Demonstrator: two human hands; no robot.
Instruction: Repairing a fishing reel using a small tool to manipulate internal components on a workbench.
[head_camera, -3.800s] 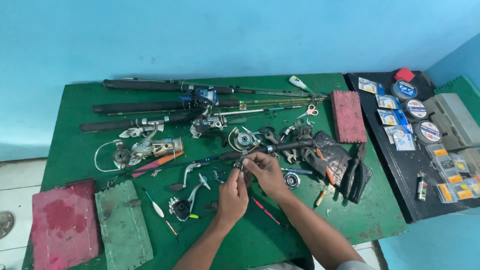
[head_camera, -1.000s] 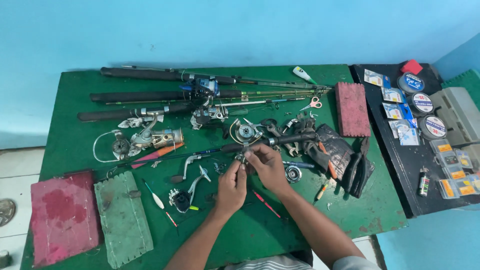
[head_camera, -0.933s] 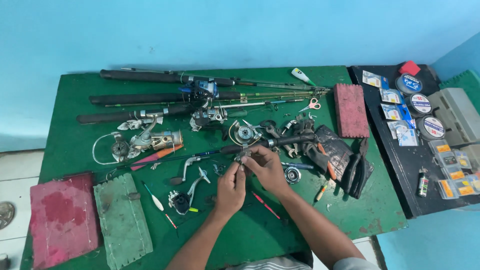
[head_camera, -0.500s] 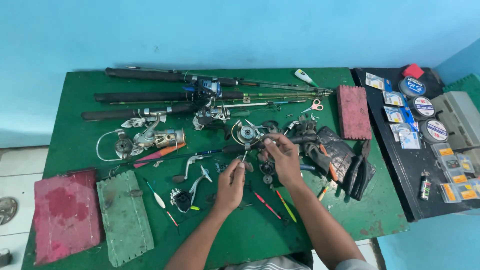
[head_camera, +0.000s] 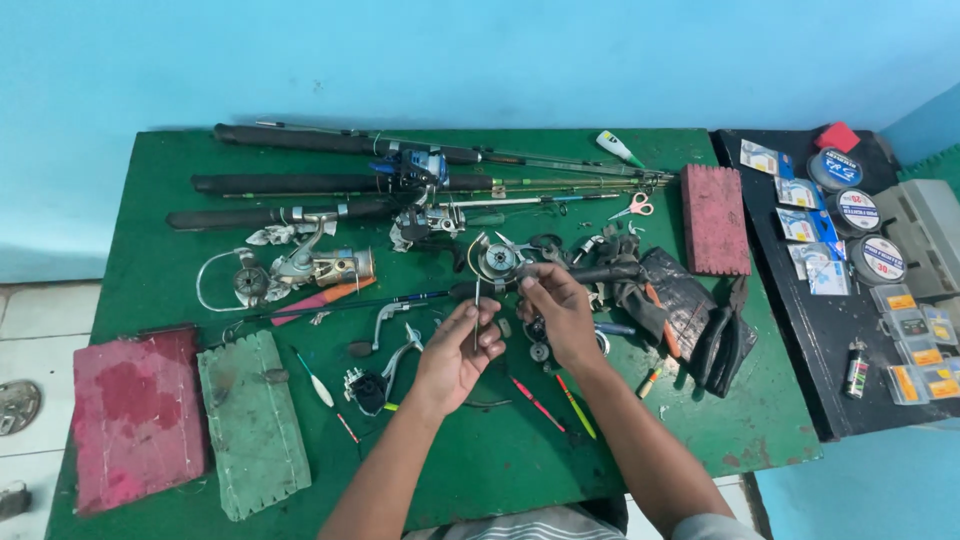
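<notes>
The green table (head_camera: 150, 300) was taken as the landmark. Nearest its front edge, the left hand (head_camera: 455, 350) was seen raised over the middle, its fingers pinched narrowly on a thin metal pin (head_camera: 476, 312) held upright; what the pin was could not be told. Just beyond, the right hand (head_camera: 560, 312) was seen with its fingertips closed near a dark rod handle (head_camera: 590, 272) beside a silver reel part (head_camera: 497, 258); whether it gripped the handle or a smaller piece could not be told. The pin was judged light, stiff and slippery, easily dropped among the clutter, and best taken by its shaft between thumb and forefinger. Slim floats (head_camera: 560, 400) were noted on the table's front right, below the right hand. At the left front corner a green foam block (head_camera: 250, 425) was seen, with a red foam block (head_camera: 135, 415) beside it overhanging the edge. Toward mid-table left a spinning reel (head_camera: 300, 268) was recorded, and to the right black pliers (head_camera: 715, 335). Along the far edge several fishing rods (head_camera: 330, 183) were laid lengthwise, with a dark red block (head_camera: 715, 218) at the far right. Beyond the table's right side, line spools (head_camera: 855, 210) were laid on a black surface.
</notes>
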